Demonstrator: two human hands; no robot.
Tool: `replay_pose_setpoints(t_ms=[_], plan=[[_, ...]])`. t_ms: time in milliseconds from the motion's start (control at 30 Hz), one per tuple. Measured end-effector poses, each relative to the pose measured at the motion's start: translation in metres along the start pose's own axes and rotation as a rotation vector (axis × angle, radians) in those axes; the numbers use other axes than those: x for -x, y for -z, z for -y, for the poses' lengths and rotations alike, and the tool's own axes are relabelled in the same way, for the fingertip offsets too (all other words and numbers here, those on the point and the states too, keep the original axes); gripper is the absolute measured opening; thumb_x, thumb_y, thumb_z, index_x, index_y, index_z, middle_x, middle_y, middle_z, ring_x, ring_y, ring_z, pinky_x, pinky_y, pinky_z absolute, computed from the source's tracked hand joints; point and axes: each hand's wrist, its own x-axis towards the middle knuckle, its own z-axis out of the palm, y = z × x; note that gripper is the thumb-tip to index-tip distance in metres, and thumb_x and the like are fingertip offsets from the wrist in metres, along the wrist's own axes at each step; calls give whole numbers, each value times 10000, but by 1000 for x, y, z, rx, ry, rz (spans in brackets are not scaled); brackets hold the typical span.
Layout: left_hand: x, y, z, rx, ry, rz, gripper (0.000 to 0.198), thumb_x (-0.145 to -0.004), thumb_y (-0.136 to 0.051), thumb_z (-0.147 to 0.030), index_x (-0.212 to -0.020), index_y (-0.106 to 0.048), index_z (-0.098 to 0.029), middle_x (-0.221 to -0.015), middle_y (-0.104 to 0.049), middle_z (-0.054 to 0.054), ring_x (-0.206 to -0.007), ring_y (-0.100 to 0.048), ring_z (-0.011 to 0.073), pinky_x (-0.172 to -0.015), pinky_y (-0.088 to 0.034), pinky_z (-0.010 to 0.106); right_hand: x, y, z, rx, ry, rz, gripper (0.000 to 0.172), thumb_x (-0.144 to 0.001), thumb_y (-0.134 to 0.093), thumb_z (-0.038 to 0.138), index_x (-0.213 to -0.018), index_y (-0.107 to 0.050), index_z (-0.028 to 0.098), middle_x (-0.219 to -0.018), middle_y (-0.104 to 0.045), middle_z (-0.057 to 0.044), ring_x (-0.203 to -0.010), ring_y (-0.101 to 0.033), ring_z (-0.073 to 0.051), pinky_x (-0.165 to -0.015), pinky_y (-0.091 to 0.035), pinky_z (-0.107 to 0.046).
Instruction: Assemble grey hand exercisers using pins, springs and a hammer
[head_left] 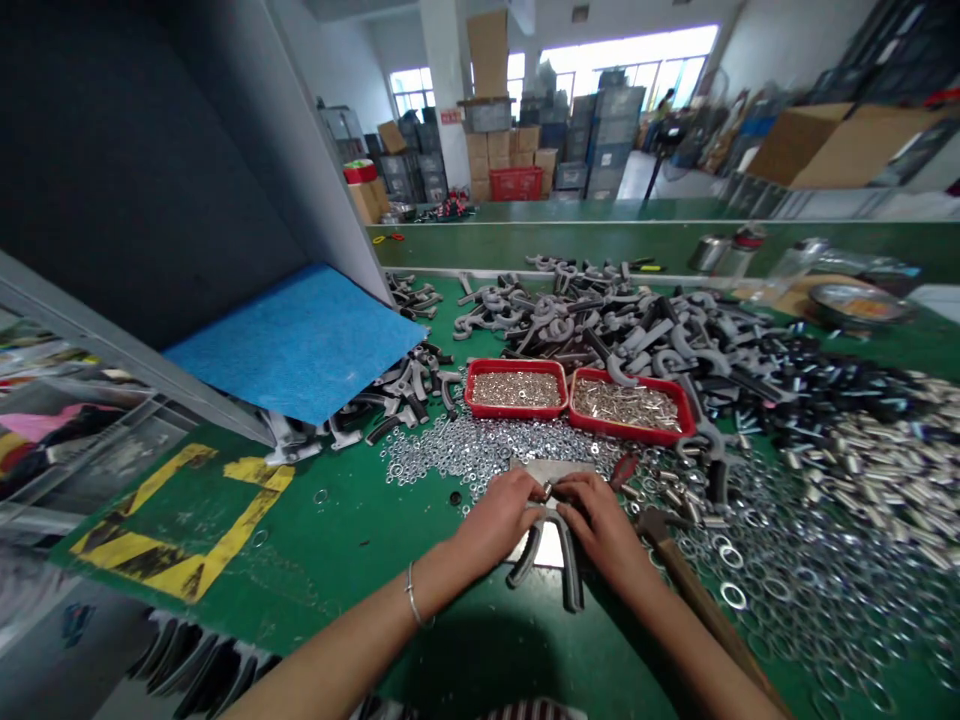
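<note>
Right hand (pixel 598 520) near wooden-handled hammer (pixel 694 585), red trays (pixel 517 411) beyond.

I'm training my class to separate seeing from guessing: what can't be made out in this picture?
Small metal piece, head view: partly covered by the left hand and right hand.
Top of the two-legged grey piece, head view: partly hidden by both hands.
Pieces in the left red tray, head view: too small to tell their exact shape.
Forearms at their near ends, head view: cut off by the bottom edge.
Distant person, head view: too small and blurred.
</note>
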Motion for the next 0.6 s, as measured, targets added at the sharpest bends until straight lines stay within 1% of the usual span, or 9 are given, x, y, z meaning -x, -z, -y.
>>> replay_pose_setpoints(t_ms=[67, 167, 233, 300, 433, 533, 600], plan=[[0, 3, -2, -168, -80, 20, 116, -948, -551, -230, -1015, -629, -176, -1023, -647, 74, -1020, -561, 239, -930, -393, 379, 1, 0, 1, 0, -2, -2, 150, -913, -549, 176, -1029, -628, 232, -1071, -593, -81, -1086, -547, -263, -984, -440, -479], [-3, 6, -10, -424, -229, 81, 206, -981, -451, -190, -961, -653, -153, -956, -667, 100, -985, -566, 267, -927, -367, 427, 1, -1, 2, 0, -8, -13, 154, -915, -544, 165, -1034, -625, 219, -1071, -588, -85, -1079, -543, -259, -988, -434, -475], [-7, 5, -16, -533, -304, 113, 254, -980, -413, -156, -958, -664, -129, -943, -675, 124, -956, -576, 278, -916, -363, 446, 2, -1, 3, -1, -13, -23, 155, -915, -541, 158, -1031, -625, 215, -1073, -586, -88, -1075, -540, -259, -990, -432, -476], [-11, 3, -20, -572, -349, 138, 282, -975, -398, -149, -968, -678, -119, -938, -684, 138, -926, -588, 284, -911, -362, 463, 3, -2, 3, 0, -21, -31, 159, -912, -537, 150, -1025, -626, 218, -1077, -584, -87, -1075, -539, -261, -987, -434, -476], [-17, -1, -28, -614, -348, 161, 297, -951, -414, -153, -989, -706, -113, -943, -698, 165, -909, -599, 307, -926, -355, 501, 5, -1, 4, 2, -36, -35, 172, -912, -531, 145, -1032, -631, 217, -1082, -585, -87, -1084, -540, -261, -989, -435, -466], [-21, -3, -36, -671, -338, 201, 274, -922, -453, -145, -974, -718, -98, -957, -704, 188, -910, -602, 321, -956, -339, 530, 5, -1, 5, 2, -42, -30, 182, -904, -531, 139, -1032, -634, 217, -1089, -587, -89, -1088, -539, -264, -987, -438, -465], [-23, -5, -40, -597, -313, 212, 256, -905, -472, -132, -970, -719, -114, -974, -708, 189, -937, -603, 323, -974, -330, 539, 5, -1, 6, 2, -42, -29, 205, -897, -522, 124, -1034, -638, 223, -1089, -591, -88, -1075, -543, -263, -976, -445, -468]])
